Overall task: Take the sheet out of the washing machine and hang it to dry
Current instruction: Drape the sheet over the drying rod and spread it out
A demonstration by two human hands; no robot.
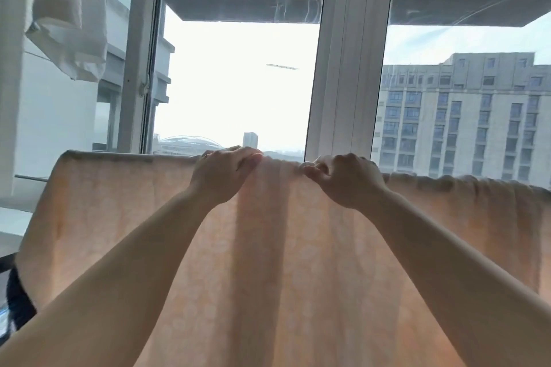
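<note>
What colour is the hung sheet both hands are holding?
Pale peach-orange with a faint lighter pattern; the sheet shows in the head view.

Strongly backlit by blown-out daylight through the window (238,77); sheet (298,262) glowing translucent, forearms shadowed, soft focus, wide-angle bending at edges.

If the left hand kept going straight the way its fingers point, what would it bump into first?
Probably the right hand. The left hand grips the top edge of the hanging peach-coloured cloth sheet, fingers pointing right along that edge, with only a short bunched stretch of sheet between them. Depth is hard to judge.
</note>
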